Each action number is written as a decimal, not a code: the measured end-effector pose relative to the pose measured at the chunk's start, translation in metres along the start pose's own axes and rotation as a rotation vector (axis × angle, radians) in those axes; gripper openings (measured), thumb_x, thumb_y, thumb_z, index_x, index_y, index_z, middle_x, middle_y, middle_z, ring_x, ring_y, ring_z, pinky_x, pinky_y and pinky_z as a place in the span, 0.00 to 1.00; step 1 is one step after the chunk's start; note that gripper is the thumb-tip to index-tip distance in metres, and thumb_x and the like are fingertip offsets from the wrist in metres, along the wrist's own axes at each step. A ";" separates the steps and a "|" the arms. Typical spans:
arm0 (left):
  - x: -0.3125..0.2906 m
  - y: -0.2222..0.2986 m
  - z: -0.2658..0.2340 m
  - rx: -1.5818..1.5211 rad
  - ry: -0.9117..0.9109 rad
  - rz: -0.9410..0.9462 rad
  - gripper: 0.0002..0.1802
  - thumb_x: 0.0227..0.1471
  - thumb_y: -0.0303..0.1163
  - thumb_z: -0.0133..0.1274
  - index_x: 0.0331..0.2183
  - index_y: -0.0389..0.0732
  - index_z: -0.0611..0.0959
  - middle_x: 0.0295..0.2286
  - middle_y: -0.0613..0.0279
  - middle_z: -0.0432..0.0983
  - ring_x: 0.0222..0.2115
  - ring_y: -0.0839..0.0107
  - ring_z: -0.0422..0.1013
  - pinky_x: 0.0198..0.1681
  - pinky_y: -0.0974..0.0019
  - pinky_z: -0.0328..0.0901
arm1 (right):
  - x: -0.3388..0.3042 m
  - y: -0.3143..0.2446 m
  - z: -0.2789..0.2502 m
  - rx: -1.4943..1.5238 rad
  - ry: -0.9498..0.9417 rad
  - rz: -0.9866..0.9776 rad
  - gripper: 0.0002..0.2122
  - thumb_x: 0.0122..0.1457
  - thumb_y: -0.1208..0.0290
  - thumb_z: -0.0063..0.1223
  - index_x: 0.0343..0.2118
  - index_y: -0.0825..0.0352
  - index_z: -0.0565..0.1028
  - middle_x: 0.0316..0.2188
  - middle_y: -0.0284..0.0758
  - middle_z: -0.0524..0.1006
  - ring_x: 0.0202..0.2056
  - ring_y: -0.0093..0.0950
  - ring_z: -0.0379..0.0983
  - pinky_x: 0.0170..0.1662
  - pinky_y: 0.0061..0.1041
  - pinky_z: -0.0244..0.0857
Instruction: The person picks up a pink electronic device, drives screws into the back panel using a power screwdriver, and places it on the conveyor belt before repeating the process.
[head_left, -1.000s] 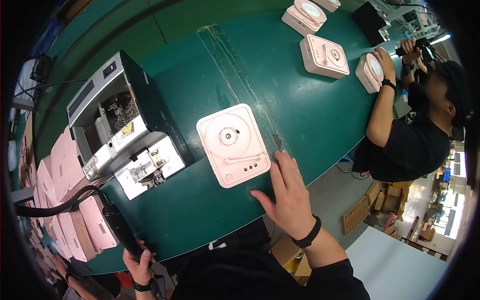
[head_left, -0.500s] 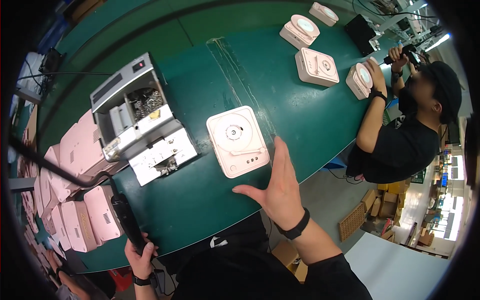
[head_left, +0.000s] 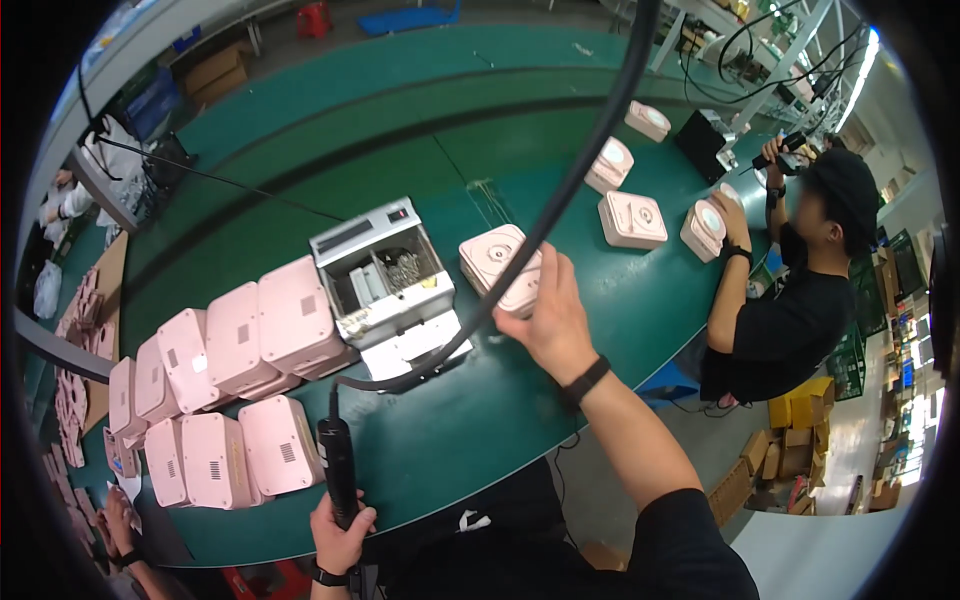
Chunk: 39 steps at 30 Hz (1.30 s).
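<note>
One tool (head_left: pixel 339 465) — fore-aft, cord end (head_left: pixel 333 429) away

Gripping a black screwdriver (head_left: pixel 338 465) in the left hand (head_left: pixel 342 537); holding the right hand (head_left: pixel 560 318) at the side of a pink turntable case (head_left: pixel 488 252) (crossed by a black cable (head_left: pixel 602 131)), near a silver screw dispenser (head_left: pixel 362 236) and, farther left, rows of pink casings (head_left: pixel 296 312).

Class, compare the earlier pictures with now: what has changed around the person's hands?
The pink case has moved forward, farther from the person. The right hand, spread beside it half a second ago, now grips its near right corner. Unchanged: the left hand holds the black screwdriver.
</note>
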<state>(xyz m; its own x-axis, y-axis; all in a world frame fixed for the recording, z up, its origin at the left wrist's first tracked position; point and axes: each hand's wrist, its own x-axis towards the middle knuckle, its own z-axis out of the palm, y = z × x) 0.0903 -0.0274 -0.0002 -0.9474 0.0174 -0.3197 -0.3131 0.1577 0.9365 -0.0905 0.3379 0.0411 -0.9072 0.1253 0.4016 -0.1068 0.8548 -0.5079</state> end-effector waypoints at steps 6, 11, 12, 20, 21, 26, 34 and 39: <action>-0.004 -0.005 -0.006 0.007 0.005 0.060 0.13 0.47 0.26 0.62 0.35 0.32 0.78 0.19 0.64 0.76 0.19 0.77 0.73 0.24 0.72 0.67 | 0.052 0.011 0.074 -0.027 0.028 -0.122 0.42 0.43 0.69 0.70 0.59 0.74 0.55 0.50 0.52 0.63 0.49 0.51 0.66 0.51 0.40 0.67; -0.003 0.001 -0.004 0.084 -0.049 0.099 0.14 0.48 0.23 0.60 0.38 0.31 0.76 0.22 0.62 0.76 0.20 0.76 0.74 0.25 0.72 0.69 | 0.068 0.009 0.087 -0.045 -0.107 -0.132 0.38 0.45 0.69 0.69 0.57 0.72 0.58 0.51 0.50 0.64 0.48 0.50 0.68 0.49 0.42 0.68; -0.006 0.005 -0.004 0.080 -0.041 0.107 0.14 0.48 0.23 0.60 0.38 0.31 0.76 0.22 0.62 0.76 0.20 0.76 0.74 0.25 0.72 0.69 | 0.069 0.005 0.084 -0.044 -0.102 -0.143 0.38 0.45 0.69 0.69 0.57 0.72 0.58 0.51 0.50 0.64 0.48 0.50 0.68 0.49 0.42 0.68; -0.021 0.033 -0.006 0.059 -0.033 0.066 0.14 0.48 0.26 0.62 0.37 0.32 0.78 0.22 0.63 0.77 0.21 0.77 0.74 0.25 0.72 0.69 | -0.008 -0.041 -0.012 0.393 -0.086 0.139 0.28 0.51 0.65 0.66 0.53 0.67 0.66 0.36 0.38 0.74 0.38 0.31 0.74 0.44 0.29 0.70; -0.016 0.041 -0.003 0.160 -0.108 0.136 0.16 0.49 0.29 0.63 0.38 0.32 0.78 0.22 0.62 0.77 0.21 0.77 0.75 0.25 0.71 0.69 | -0.036 -0.050 -0.016 0.611 -0.181 0.182 0.28 0.52 0.63 0.67 0.52 0.67 0.66 0.32 0.35 0.75 0.35 0.27 0.73 0.46 0.28 0.68; 0.010 0.102 0.054 0.272 -0.461 0.461 0.26 0.48 0.46 0.65 0.41 0.35 0.79 0.27 0.51 0.79 0.26 0.58 0.77 0.32 0.62 0.71 | -0.108 -0.114 -0.029 1.542 -0.652 0.217 0.25 0.53 0.67 0.63 0.51 0.65 0.64 0.27 0.33 0.74 0.31 0.28 0.73 0.43 0.34 0.70; 0.032 0.065 -0.013 1.115 0.358 0.524 0.42 0.42 0.44 0.67 0.55 0.36 0.69 0.54 0.42 0.64 0.56 0.43 0.61 0.60 0.46 0.56 | -0.080 -0.090 -0.068 1.553 -0.154 0.153 0.19 0.56 0.66 0.61 0.44 0.62 0.63 0.24 0.31 0.68 0.23 0.25 0.66 0.33 0.30 0.68; 0.020 0.046 -0.026 1.235 0.325 0.486 0.47 0.39 0.39 0.67 0.60 0.38 0.65 0.61 0.41 0.55 0.62 0.43 0.53 0.64 0.42 0.49 | -0.074 -0.068 -0.046 1.326 -0.046 0.048 0.18 0.58 0.66 0.59 0.44 0.62 0.62 0.26 0.32 0.69 0.23 0.25 0.66 0.31 0.29 0.66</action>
<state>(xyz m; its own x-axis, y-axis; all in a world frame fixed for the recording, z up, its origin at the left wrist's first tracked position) 0.0547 -0.0458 0.0403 -0.9702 0.1202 0.2106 0.1538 0.9765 0.1512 0.0031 0.2931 0.0810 -0.9311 0.1020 0.3502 -0.3646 -0.2890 -0.8852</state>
